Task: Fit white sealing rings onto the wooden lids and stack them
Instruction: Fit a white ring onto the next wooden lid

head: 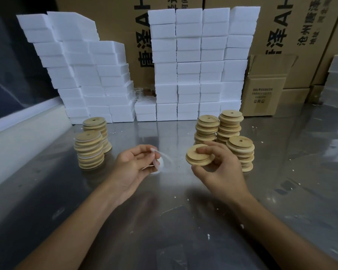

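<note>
**Op:** Lid (199, 155) up in my right hand (220, 172), held above the table (183, 221), thumb on the near rim, fingers curled over the top and far edge. It's tilted toward me, stepped face showing.

**Spotter:** And the left?

**Op:** Left hand (132, 168) pinches a white ring (158, 160) between thumb and fingertips. It's blurred and thin, so I can't say how far the loop is open. The two hands are near each other but apart; ring and lid aren't touching yet.

**Spotter:** How do you reckon they handle?

**Op:** Lid looks light and stiff, plain wood, no give. I'd keep my hold on the wide outer rim so the narrower step stays free all round for the ring. The ring I judge soft and stretchy, floppy, likely to twist or snap off a fingertip. Best hook one side on the step, then roll the rest around with the thumb.

**Spotter:** Where does it go after?

**Op:** My guess is the left stacks (90, 151); those show white bands between the discs, so I take them as finished. The right stacks (230, 133) look like bare wood, the supply.

**Spotter:** Anything crowding you?

**Op:** White foam blocks (189, 65) piled at the back, a cardboard box (265, 88) beside them, both well clear of my hands. Small white crumbs are scattered on the metal.
</note>
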Tool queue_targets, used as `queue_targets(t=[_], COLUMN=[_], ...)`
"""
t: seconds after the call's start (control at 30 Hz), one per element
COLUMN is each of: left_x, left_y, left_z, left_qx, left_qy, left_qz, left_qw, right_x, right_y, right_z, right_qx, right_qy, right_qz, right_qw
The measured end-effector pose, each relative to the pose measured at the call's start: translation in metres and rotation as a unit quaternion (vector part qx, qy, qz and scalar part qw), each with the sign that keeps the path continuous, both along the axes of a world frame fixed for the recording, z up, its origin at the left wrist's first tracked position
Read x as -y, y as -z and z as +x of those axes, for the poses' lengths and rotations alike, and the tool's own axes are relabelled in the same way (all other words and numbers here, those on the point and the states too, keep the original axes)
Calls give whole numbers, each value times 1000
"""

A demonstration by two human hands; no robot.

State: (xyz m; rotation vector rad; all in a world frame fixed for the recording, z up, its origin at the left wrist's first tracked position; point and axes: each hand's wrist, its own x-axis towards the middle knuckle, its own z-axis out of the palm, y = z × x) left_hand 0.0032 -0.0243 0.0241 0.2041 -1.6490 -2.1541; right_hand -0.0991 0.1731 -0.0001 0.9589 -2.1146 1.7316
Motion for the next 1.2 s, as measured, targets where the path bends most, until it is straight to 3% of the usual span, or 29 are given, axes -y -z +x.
queue_targets(t=[0.17, 0.37, 0.57, 0.87, 1.0, 1.2], left_x=[-14, -29, -35, -50, -54, -58], left_y=[0, 2, 5, 2, 2, 2], left_z=[-3, -3, -4, -1, -2, -3], left_qx=[24, 89, 107, 57, 46, 40], left_qy=[14, 59, -12, -76, -93, -90], left_qz=[17, 37, -7, -70, -114, -74], left_qw=[999, 994, 994, 993, 988, 992], right_x=[3, 7, 4, 12, 12, 11], right_y=[4, 2, -6, 1, 1, -4], right_z=[4, 21, 23, 20, 19, 25], right_qx=[57, 37, 75, 109, 100, 99], right_qy=[-79, -138, -181, -103, -65, -40], right_qz=[5, 22, 34, -70, -70, -95], right_qw=[995, 989, 980, 986, 990, 990])
